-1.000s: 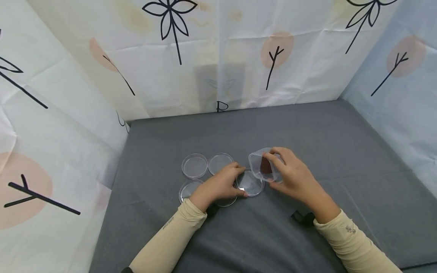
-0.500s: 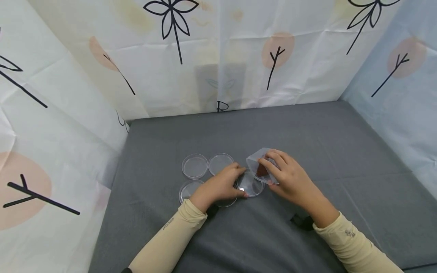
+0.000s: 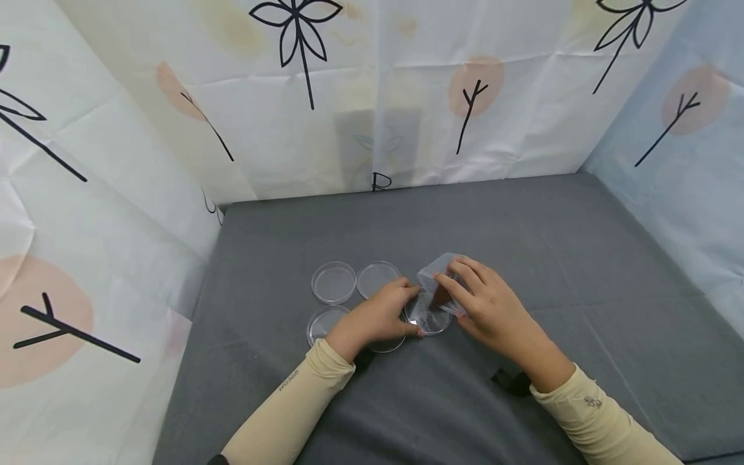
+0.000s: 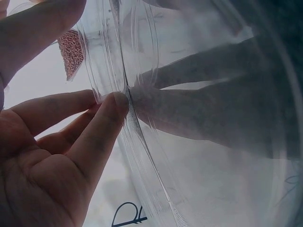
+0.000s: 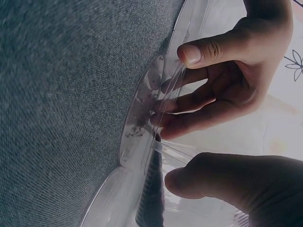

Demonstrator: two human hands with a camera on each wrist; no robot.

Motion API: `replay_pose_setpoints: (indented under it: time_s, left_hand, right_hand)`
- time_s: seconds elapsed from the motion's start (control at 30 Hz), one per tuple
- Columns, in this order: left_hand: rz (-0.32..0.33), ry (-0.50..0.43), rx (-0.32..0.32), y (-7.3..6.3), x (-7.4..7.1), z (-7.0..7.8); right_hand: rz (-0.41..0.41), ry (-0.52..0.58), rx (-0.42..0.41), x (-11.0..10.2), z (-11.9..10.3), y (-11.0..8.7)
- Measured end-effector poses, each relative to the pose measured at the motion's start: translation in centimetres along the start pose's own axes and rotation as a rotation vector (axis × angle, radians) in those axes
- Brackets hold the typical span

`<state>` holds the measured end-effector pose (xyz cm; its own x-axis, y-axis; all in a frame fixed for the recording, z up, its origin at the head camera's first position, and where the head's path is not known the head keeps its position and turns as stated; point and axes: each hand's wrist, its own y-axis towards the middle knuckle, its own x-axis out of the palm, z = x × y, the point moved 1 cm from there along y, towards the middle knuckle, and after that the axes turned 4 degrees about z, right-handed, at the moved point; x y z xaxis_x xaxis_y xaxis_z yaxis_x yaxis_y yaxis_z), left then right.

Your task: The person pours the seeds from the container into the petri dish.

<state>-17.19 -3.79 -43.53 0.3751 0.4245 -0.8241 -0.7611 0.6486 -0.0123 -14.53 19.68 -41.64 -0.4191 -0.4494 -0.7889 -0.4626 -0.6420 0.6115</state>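
Enclosing the grey table [image 3: 325,226], the printed cloth [image 3: 401,39] is hung at the back and both sides. Two arms in pale sleeves [image 3: 296,407] are stretched forward and angled toward each other. The left hand [image 3: 372,323] is laid low across the dishes, its thumb and fingers set around the rightmost dish [image 3: 427,320], which is gripped at its edges on the table. By the right hand [image 3: 494,307] the cup [image 3: 433,266] is held, fingers bent over its side, and it is tilted low above that dish; whether they touch cannot be told. Four other dishes [image 3: 334,283] are grouped to the left, one partly covered by the left hand. Reddish-brown grains [image 4: 72,54] are gathered in the cup, and some dark specks [image 5: 135,132] are seen in the gripped dish. A pour is judged to be in hand; a controlled tilt and a steadied dish are called for next.
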Motion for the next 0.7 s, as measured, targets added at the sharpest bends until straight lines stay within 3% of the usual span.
replay_pose_setpoints:
  time_s: [0.7]
  left_hand:
    - [-0.002,0.008,-0.002,0.14,0.08,0.09]
  right_hand:
    - [-0.005,-0.002,0.011,0.08,-0.08,-0.13]
